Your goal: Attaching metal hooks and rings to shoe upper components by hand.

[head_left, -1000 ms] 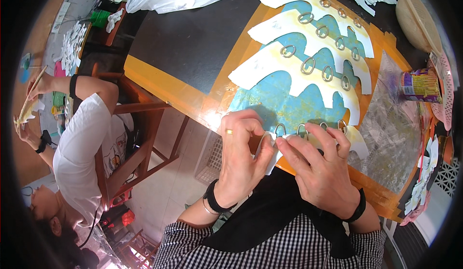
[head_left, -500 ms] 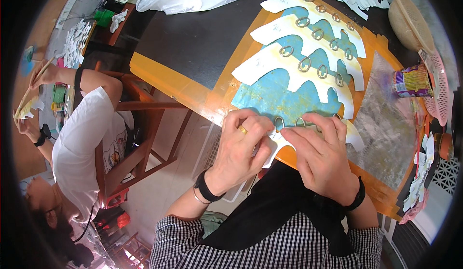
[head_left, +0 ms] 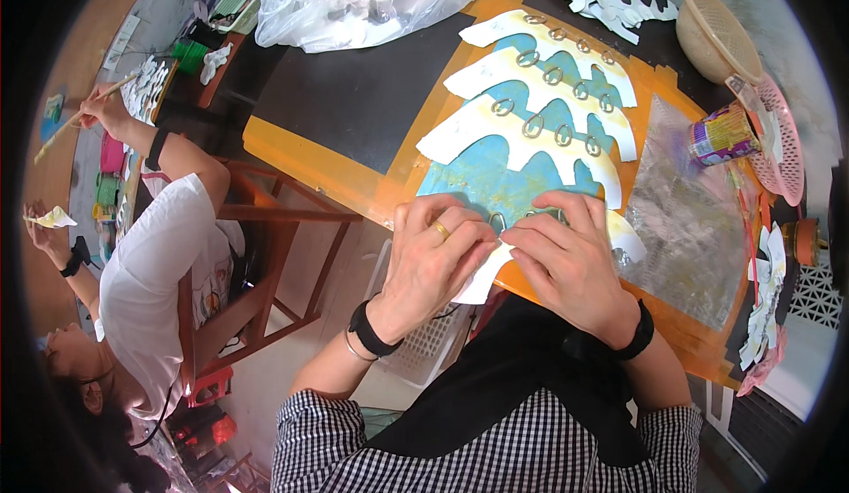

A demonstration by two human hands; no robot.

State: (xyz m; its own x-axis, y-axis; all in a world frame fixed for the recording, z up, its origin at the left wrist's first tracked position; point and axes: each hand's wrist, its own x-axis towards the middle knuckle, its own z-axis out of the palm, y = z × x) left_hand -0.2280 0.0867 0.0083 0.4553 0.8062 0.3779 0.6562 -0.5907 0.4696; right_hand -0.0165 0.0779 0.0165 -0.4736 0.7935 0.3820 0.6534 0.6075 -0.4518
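Observation:
A white piece with a scalloped edge [head_left: 478, 284] lies at the table's near edge, partly hidden by my hands. My left hand [head_left: 439, 244] is closed with its fingertips pinched on this piece, a gold ring on one finger. Opposite it, my right hand [head_left: 570, 261] is closed too, its thumb and fingers meeting the left fingertips at the piece. A metal wire loop [head_left: 498, 221] stands up between the hands. More loops on the same piece are partly covered by my right fingers. Exactly what each fingertip presses is hidden.
Beyond my hands, several similar yellow-tinted white pieces [head_left: 473, 137] with metal loops lie on a blue-green sheet [head_left: 478, 179]. To the right are a clear plastic sheet [head_left: 685, 228], a can [head_left: 723, 136] and baskets [head_left: 721, 33]. A seated person [head_left: 146, 254] holds a brush at left.
My view has shifted slightly, so the table things sit further left. My right hand has closed in on the left, and their fingertips now meet below the loop.

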